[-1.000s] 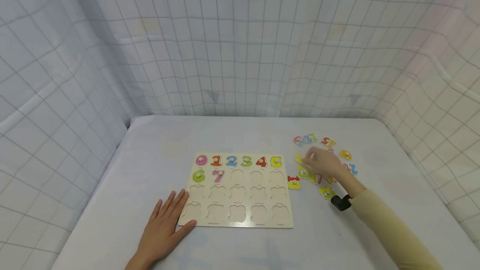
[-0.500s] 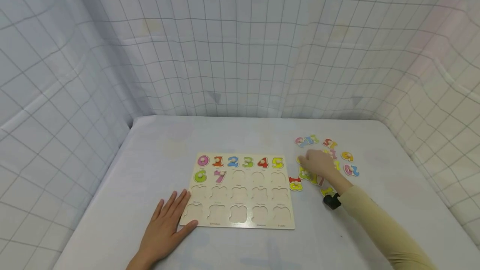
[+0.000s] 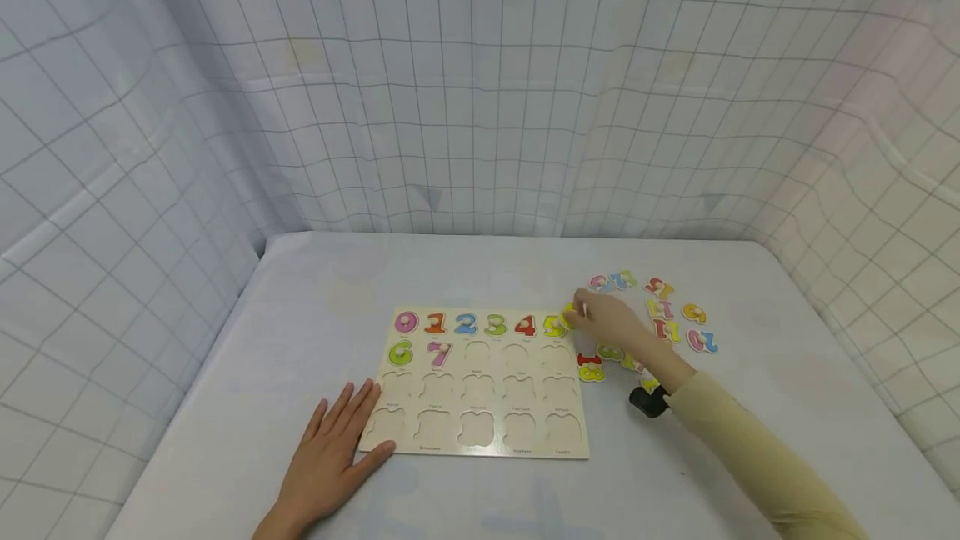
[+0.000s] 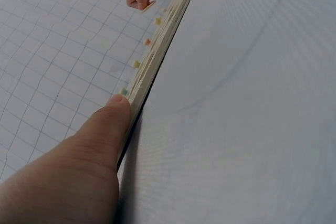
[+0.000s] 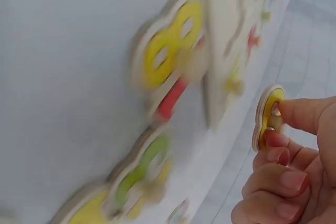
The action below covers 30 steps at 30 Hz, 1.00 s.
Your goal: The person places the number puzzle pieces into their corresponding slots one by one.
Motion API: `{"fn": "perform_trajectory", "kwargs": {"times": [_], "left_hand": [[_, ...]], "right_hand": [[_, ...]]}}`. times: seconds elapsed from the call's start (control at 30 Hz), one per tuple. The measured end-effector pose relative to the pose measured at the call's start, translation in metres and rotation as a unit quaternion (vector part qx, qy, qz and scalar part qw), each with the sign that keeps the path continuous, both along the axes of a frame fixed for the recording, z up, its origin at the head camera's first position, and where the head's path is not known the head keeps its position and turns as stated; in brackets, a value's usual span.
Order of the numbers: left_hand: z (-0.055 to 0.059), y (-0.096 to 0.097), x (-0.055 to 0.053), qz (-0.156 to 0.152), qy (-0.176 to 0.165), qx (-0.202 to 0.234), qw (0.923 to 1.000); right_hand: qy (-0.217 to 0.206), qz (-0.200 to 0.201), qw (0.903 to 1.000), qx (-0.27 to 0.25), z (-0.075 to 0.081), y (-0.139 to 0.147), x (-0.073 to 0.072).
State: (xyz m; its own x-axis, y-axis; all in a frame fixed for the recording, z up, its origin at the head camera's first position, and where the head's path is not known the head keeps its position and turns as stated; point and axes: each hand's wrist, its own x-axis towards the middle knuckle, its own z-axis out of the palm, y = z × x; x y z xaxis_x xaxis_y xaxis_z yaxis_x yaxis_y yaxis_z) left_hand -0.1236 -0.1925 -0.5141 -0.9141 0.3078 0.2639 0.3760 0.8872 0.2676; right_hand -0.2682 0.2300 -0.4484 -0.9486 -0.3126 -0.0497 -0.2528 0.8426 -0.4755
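Observation:
My right hand (image 3: 611,322) pinches a yellow number 8 puzzle piece (image 5: 269,109) by its knob between thumb and forefinger. It holds the piece in the air, by the upper right corner of the wooden number board (image 3: 457,369) in the head view. My left hand (image 3: 324,457) rests with straight, spread fingers at the board's lower left edge, its thumb on the rim in the left wrist view. Pieces 0 to 7 sit in the board's first two rows. Other recesses on it are bare.
Several loose number pieces lie right of the board, including a red-and-yellow 18 (image 3: 590,368), an orange piece (image 3: 693,312) and a pink-and-blue 20 (image 3: 702,341). Some touch or overlap. A grid-patterned cloth (image 3: 480,107) surrounds the white table (image 3: 337,273) on three sides.
My right hand has picked up the yellow 8 from the loose pieces and moved left with it to the board's upper right corner. My left hand has stayed put.

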Motion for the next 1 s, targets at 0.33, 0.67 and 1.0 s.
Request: {"fn": "perform_trajectory", "kwargs": {"times": [0.33, 0.67, 1.0], "left_hand": [[0.002, 0.0, 0.0, -0.002, -0.007, 0.0, 1.0], [0.002, 0.0, 0.0, 0.001, -0.004, -0.007, 1.0], [0.002, -0.001, 0.001, 0.002, -0.002, -0.004, 1.0]], "right_hand": [[0.011, 0.133, 0.9911, -0.002, 0.004, -0.073, 0.004], [-0.018, 0.155, 0.9871, 0.037, -0.006, -0.116, 0.003], [-0.037, 0.165, 0.9842, 0.052, -0.012, -0.128, 0.002]]}}
